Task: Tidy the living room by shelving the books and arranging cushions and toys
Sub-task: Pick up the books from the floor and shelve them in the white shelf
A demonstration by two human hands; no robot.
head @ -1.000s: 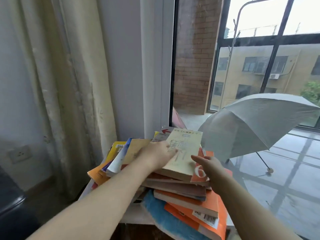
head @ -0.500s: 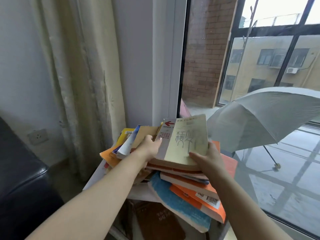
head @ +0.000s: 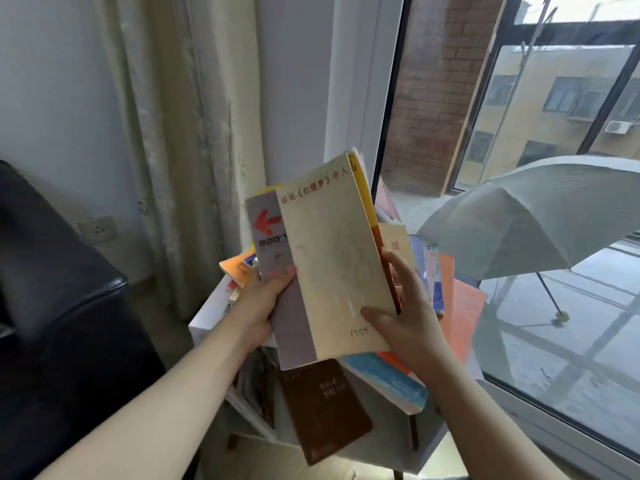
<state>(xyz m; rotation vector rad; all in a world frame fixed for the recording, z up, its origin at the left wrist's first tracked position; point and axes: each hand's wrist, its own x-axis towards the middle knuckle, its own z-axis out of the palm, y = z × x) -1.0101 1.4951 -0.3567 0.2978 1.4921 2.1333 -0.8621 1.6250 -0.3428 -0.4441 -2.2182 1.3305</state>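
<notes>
Two books are held nearly upright at the centre of the view, above the pile: a cream book [head: 339, 265] in front and a grey book with a red arrow [head: 273, 244] behind it, showing at its nine o'clock side. The grey book is gripped by the left hand [head: 263, 303], thumb laid across the cover; the cream book's lower corner is pinched by the right hand [head: 405, 317], thumb in front and fingers curled behind. At four o'clock a loose pile of orange and blue books [head: 464, 317] is spread on a white shelf unit [head: 207, 313], and a brown book [head: 325, 407] is seen at six o'clock. A curtain [head: 194, 133] hangs at eleven o'clock, a black sofa [head: 62, 306] is at nine o'clock, and an open grey umbrella [head: 536, 216] stands outside the window at three o'clock.
</notes>
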